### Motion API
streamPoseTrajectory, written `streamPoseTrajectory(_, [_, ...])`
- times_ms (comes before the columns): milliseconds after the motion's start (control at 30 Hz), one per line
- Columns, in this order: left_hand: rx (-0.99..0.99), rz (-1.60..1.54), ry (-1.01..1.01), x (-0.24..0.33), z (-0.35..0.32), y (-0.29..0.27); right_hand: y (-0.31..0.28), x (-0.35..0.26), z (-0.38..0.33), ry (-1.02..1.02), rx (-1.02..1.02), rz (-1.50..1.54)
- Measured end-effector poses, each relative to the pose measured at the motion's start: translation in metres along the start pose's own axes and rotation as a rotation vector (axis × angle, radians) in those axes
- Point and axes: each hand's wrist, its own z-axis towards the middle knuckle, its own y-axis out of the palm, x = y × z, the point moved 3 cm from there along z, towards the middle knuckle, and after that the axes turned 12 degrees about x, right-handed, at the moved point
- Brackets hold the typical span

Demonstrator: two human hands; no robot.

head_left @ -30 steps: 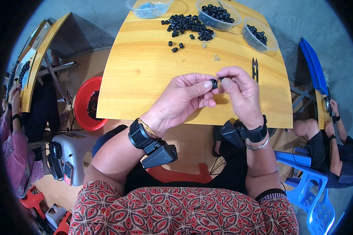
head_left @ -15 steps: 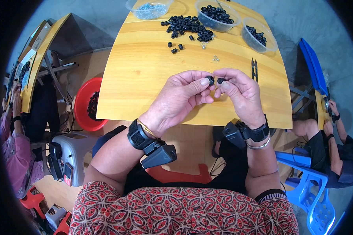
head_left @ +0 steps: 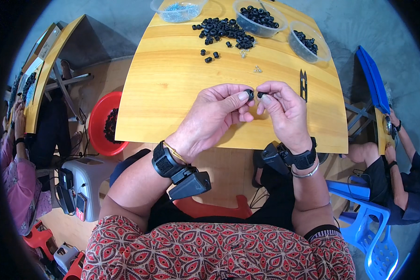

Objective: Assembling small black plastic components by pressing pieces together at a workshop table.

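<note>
where both hands meet, left hand pinching black ring, right hand pinching small black piece

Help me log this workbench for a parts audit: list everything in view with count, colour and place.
wooden table: one, yellow, centre
loose rings: a pile, black, far table middle
clear bowls: three, far edge; two hold black rings, one bluish bits
snips: one, black, right of the hands
red basin: one, on the floor at left, dark parts inside
blue chair: one, lower right
left hand: pinches a black ring
right hand: pinches a small black piece
</note>
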Motion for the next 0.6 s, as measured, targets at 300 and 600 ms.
streamPoseTrajectory(300, [-0.030, 0.003, -0.016, -0.0011, -0.0009, 0.0001, 0.0036, -0.0024, 0.0006, 0.104, 0.015, 0.051])
streamPoseTrajectory(600, [-0.042, -0.001, -0.003, -0.0008, -0.0007, -0.0013, -0.0021, 0.0009, 0.0006, 0.212, -0.051, 0.086])
